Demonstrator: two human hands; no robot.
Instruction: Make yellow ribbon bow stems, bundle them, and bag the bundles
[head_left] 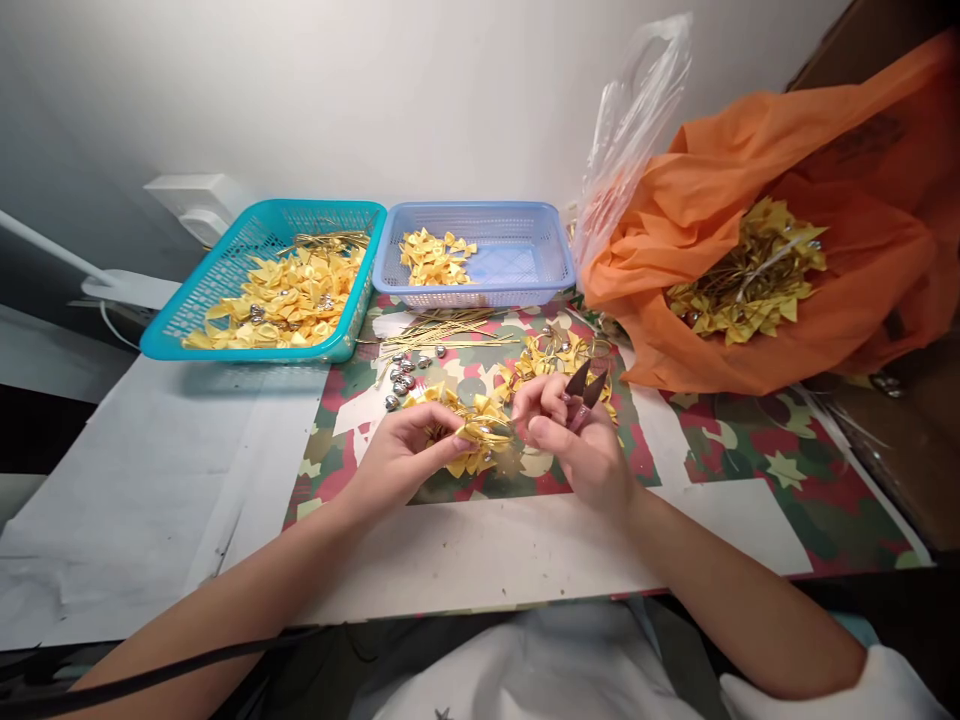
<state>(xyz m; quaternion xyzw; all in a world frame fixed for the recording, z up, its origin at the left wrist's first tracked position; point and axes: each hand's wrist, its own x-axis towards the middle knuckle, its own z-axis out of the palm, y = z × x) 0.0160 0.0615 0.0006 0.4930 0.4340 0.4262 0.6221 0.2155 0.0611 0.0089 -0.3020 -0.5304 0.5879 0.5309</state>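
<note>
My left hand is closed, pinching a bunch of yellow ribbon flowers with gold wire stems, low over the camouflage-patterned sheet. My right hand is closed on small scissors. Their two dark pointed blades stick up, slightly apart, and pinkish handles are partly hidden in the palm. The thumb and fingertips of that hand come close to the stem ends of the bunch; whether they touch a wire is too small to tell. Behind the right fingers lies a pile of yellow flowers with looped wires.
Several silver bells and loose gold wires lie beyond my hands. A teal basket and a blue basket, both with yellow flowers, stand by the wall. An orange bag holding flower bunches is at right.
</note>
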